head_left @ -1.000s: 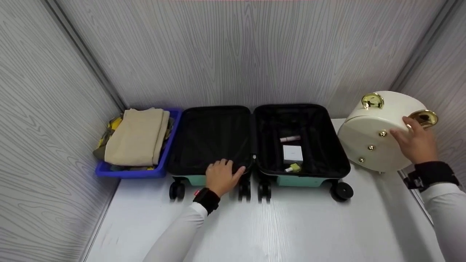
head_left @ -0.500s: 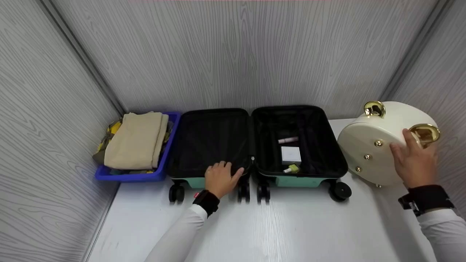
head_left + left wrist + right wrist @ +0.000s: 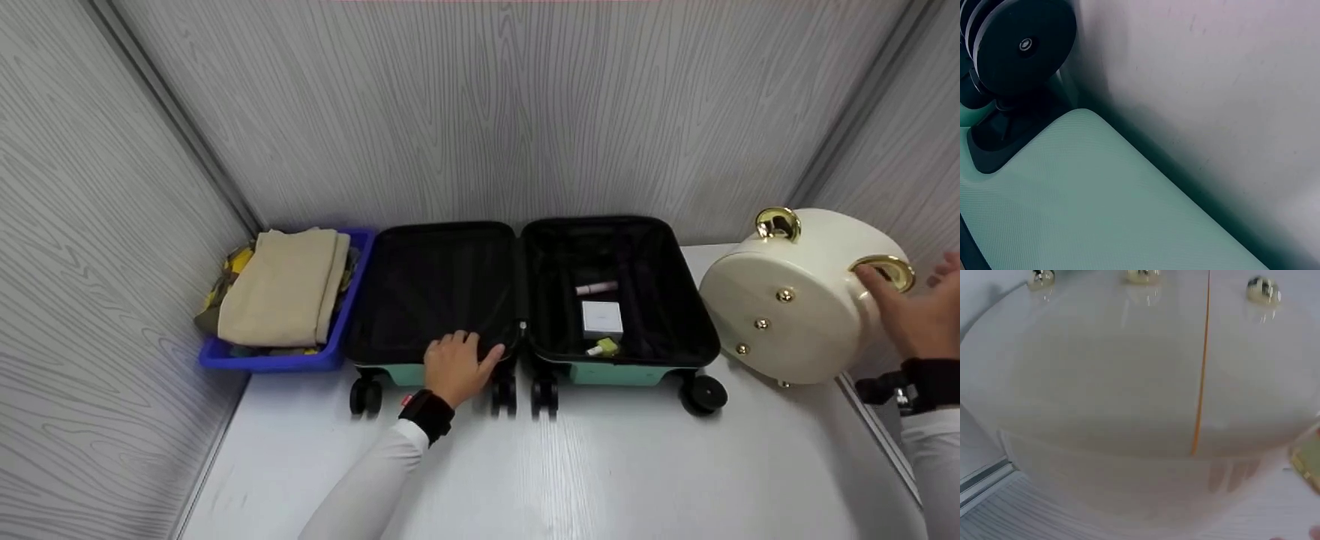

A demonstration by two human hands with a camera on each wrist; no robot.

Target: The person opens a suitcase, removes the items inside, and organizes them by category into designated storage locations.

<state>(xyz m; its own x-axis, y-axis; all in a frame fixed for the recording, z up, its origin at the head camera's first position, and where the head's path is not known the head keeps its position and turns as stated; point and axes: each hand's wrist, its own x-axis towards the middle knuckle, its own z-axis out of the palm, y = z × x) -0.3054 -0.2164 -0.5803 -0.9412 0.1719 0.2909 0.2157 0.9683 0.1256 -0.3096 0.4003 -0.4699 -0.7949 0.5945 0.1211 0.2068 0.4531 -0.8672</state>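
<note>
A mint-green suitcase lies spread out, its left half (image 3: 442,289) and right half (image 3: 652,300) lined in black. My left hand (image 3: 454,367) rests on the left half's front rim, fingers over the edge and thumb out to the side. The left wrist view shows the green shell (image 3: 1095,202) and a black wheel (image 3: 1024,45). At the right stands a tilted cream drum-shaped object (image 3: 780,315) with gold ear-like loops and several gold knobs. My right hand (image 3: 919,319) is beside its right loop (image 3: 904,274), fingers spread; contact with the thumb is unclear.
Inside the right half lie a pink-and-white tube (image 3: 597,288), a white box (image 3: 602,319) and a small yellow-green item (image 3: 606,346). A blue basket (image 3: 300,362) with folded beige cloth (image 3: 281,289) stands at the left. Walls enclose the back and sides.
My right hand has come off the drum-shaped object's flat face and moved right, past its edge. The object has tipped slightly downward from its earlier pose. My left hand stays put.
</note>
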